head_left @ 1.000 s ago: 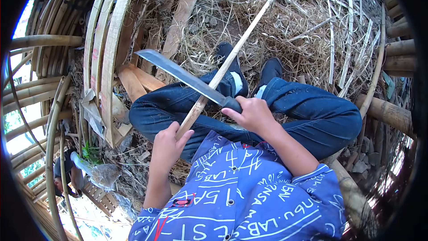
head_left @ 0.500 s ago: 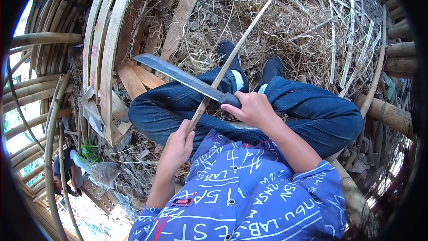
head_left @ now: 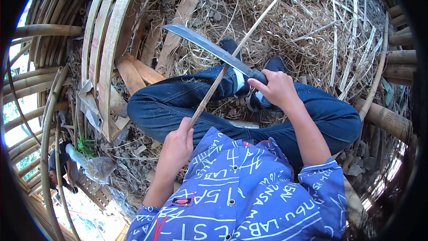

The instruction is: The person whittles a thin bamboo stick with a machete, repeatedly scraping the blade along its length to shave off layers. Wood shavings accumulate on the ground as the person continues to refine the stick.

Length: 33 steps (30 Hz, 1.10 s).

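While curly tan shavings (head_left: 285, 40) lie beyond crossed legs in dark-blue jeans (head_left: 167, 105), a long, thin tan wooden stick (head_left: 255, 29) slants from the closed fingers of the left hand (head_left: 178, 145), crossed by a grey-bladed machete (head_left: 205, 47), its black handle (head_left: 258, 76) gripped in the right hand (head_left: 281, 90).

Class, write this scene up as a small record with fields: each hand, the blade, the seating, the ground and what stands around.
Left hand: grips the near end of a thin wooden strip
Right hand: holds the knife by its dark handle
Blade: crosses over the strip, tip towards the left
Legs: bent, in blue jeans
Ground: littered with dry shavings
Left side: long pale slats
Lower left: another person
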Available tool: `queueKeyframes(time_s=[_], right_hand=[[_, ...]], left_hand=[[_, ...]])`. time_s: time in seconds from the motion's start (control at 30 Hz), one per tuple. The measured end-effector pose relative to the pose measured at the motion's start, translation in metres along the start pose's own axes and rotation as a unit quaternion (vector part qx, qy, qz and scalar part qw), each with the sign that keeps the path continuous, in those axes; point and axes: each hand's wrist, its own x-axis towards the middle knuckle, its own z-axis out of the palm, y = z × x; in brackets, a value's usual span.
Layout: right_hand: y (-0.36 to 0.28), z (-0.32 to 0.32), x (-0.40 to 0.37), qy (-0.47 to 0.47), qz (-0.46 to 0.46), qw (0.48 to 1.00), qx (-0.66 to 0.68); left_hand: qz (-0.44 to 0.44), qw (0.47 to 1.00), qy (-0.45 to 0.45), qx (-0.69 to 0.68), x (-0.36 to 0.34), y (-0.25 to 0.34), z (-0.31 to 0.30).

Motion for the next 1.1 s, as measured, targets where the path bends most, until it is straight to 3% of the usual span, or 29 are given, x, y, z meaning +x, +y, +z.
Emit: queueKeyframes(time_s=[0.47, 0.53, 0.67, 0.8, 0.97, 1.1], right_hand=[[-0.014, 0.003, -0.006, 0.014, -0.017, 0.999, -0.028], [-0.025, 0.005, -0.016, 0.001, -0.023, 0.999, 0.044], [-0.041, 0.018, -0.028, -0.034, -0.060, 0.997, 0.042], [-0.037, 0.018, -0.022, -0.029, -0.052, 0.997, 0.039], [-0.003, -0.005, 0.003, -0.003, 0.032, 0.999, 0.041], [0.007, -0.013, 0.011, 0.010, 0.004, 0.999, -0.044]], left_hand=[[-0.029, 0.999, -0.013, 0.028, 0.004, 0.002, -0.007], [-0.016, 1.000, -0.002, 0.023, 0.006, 0.002, -0.003], [-0.007, 0.999, 0.000, 0.040, 0.007, -0.004, 0.003], [-0.017, 0.998, 0.000, 0.064, 0.005, 0.003, -0.001], [-0.012, 0.999, -0.007, 0.041, -0.003, -0.004, 0.001], [-0.011, 0.999, -0.008, 0.038, -0.003, 0.002, -0.001]])
